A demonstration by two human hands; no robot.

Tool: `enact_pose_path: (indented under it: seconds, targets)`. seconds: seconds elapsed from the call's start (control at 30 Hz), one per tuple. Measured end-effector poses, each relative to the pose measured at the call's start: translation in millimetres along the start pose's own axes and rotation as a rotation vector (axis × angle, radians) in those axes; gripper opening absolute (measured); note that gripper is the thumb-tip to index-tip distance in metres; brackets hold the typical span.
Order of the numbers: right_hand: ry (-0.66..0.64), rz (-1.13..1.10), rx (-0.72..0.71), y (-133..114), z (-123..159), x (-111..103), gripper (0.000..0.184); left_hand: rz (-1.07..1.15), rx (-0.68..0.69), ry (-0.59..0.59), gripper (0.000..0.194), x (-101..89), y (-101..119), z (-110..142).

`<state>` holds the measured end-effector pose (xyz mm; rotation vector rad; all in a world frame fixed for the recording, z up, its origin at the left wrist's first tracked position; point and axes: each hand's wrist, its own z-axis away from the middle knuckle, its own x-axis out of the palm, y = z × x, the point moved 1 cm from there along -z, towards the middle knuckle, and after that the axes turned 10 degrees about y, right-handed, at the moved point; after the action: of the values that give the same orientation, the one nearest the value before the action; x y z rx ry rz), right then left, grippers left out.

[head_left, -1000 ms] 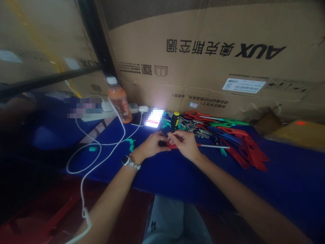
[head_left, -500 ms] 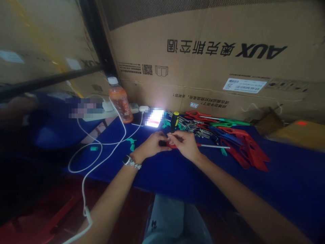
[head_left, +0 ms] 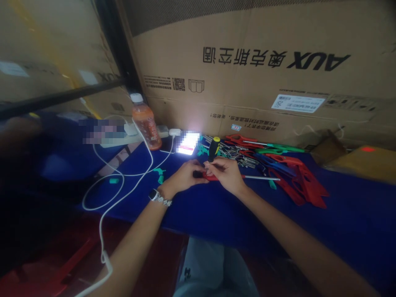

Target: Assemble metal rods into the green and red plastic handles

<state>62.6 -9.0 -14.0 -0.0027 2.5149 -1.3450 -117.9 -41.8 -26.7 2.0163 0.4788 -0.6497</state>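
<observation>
My left hand (head_left: 184,176) and my right hand (head_left: 225,174) meet over the blue-covered table (head_left: 216,210), fingers curled. Between them they pinch a red tool with a dark end (head_left: 206,176), and a thin metal rod (head_left: 261,178) runs out to the right from under my right hand. A watch sits on my left wrist. A black screwdriver with a yellow cap (head_left: 213,149) stands just behind my right hand. A pile of red, green and blue scissor parts (head_left: 278,165) lies to the right.
A lit phone (head_left: 187,144) lies behind my hands, with white charging cables (head_left: 123,181) looping left. An orange drink bottle (head_left: 146,124) stands by a power strip (head_left: 130,136). Large cardboard boxes (head_left: 262,74) wall the back. Small teal pieces (head_left: 160,173) lie on the cloth.
</observation>
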Motion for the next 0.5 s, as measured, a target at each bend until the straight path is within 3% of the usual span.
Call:
enact_pose_path:
  seconds: [0.2, 0.4, 0.5]
  targets:
    - [-0.013, -0.008, 0.024, 2, 0, 1, 0.026, 0.008, -0.007, 0.002, 0.022, 0.1, 0, 1]
    - [0.046, -0.273, 0.308, 7, 3, 10, 0.036, 0.025, -0.023, 0.007, 0.021, -0.1, 0, 1]
    - [0.026, -0.345, 0.347, 9, 2, 10, 0.037, 0.017, -0.028, -0.006, 0.021, -0.3, 0, 1]
